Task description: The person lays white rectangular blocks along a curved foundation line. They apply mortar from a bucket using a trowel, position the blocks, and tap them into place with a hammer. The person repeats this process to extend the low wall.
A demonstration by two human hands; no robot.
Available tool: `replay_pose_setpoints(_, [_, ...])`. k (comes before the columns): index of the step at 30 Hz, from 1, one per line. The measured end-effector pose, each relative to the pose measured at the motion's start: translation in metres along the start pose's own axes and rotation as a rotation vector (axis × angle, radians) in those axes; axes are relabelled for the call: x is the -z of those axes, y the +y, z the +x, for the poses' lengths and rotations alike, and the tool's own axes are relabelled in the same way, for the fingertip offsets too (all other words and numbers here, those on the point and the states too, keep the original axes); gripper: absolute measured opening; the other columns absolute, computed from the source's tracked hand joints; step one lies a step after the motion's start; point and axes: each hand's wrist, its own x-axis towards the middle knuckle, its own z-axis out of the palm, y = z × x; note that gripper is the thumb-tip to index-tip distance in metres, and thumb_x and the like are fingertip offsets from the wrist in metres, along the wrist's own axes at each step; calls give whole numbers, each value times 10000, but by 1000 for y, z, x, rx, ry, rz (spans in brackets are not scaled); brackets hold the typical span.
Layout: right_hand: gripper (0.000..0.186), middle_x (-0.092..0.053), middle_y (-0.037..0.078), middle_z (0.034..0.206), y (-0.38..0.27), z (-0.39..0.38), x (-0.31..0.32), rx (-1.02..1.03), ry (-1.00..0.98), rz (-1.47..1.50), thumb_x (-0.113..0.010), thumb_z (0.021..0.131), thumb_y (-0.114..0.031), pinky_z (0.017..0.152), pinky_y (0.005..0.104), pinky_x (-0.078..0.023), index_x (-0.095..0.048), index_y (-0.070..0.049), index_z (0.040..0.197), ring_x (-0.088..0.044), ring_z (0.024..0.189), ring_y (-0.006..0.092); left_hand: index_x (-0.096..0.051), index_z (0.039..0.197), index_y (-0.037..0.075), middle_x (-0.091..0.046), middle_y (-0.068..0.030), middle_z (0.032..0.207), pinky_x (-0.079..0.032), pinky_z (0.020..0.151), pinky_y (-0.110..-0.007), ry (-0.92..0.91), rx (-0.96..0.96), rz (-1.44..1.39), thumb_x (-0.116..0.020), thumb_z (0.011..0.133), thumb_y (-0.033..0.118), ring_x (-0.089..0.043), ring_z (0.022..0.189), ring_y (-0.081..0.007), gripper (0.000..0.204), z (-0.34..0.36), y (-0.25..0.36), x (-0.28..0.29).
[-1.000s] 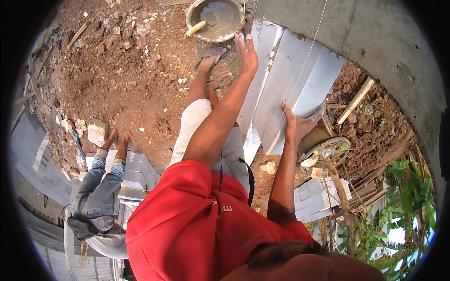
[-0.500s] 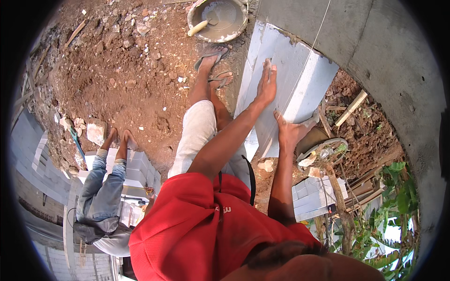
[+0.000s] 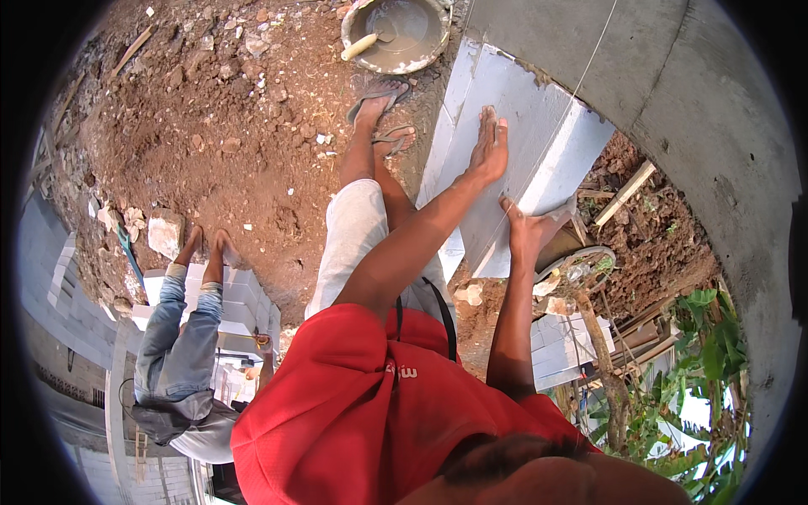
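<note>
**A:** Head view, item one: large pale grey block, standing upright on the dirt ground, against a grey concrete wall. State of the hands?

**B:** Left hand: flat on the block's broad face, fingers together and stretched out, palm pressing, not gripping. Right hand: at the block's lower near edge, fingers wrapped over the corner; how tightly they close I cannot tell.

**A:** Item two, line?

**B:** Thin taut string, running across the block's face and up over the wall.

**A:** Items near the block's far end?

**B:** Round pan of wet grey mortar with a pale-handled tool lying in it, just beyond the wearer's feet in sandals.

**A:** Items near the right hand?

**B:** A second round vessel, partly hidden behind the block; stacked pale blocks below it; wood scraps and green leaves further right.

**A:** Other entries?

**B:** Second person in blue jeans, barefoot, standing on a pile of pale blocks at the left, well apart from the work. Loose stones beside them.
</note>
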Motion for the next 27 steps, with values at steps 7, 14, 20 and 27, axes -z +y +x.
replay_pose_setpoints(7, [1574, -197, 362, 1653, -7, 5, 18, -42, -47, -465, -981, 561, -613, 1300, 523, -171, -78, 113, 1628, -218, 1545, 468, -38, 1663, -40, -53, -232, 1754, -74, 1333, -407, -133, 73, -23, -282, 1062, 695, -36, 1633, -349, 981, -25, 6, 18])
replay_pose_setpoints(14, [1548, -198, 347, 1648, 46, -71, 51, 5, -95, -403, -1011, 551, -543, 1266, 564, -270, -95, 27, 1661, -253, 1528, 479, -21, 1650, -76, -39, -278, 1739, -125, 1326, -425, -224, 139, 40, -350, 928, 888, -57, 1627, -371, 1248, -73, -11, 21])
replay_pose_setpoints(20, [1374, -436, 331, 1545, 66, -74, 54, 2, -122, -221, -1007, 614, -447, 1174, 474, -438, -234, 58, 1631, -509, 1408, 396, 15, 1657, -56, -88, -298, 1727, -185, 1306, -465, -182, 86, 80, -330, 881, 945, -141, 1610, -404, 1312, -60, -25, 13])
replay_pose_setpoints(27, [1321, -354, 327, 1604, 78, -99, 57, 29, -76, -199, -981, 674, -428, 1202, 451, -404, -219, 52, 1641, -451, 1453, 403, 33, 1648, -75, -98, -319, 1717, -174, 1304, -494, -269, 98, 7, -365, 861, 957, -148, 1605, -413, 1357, -61, -22, 23])
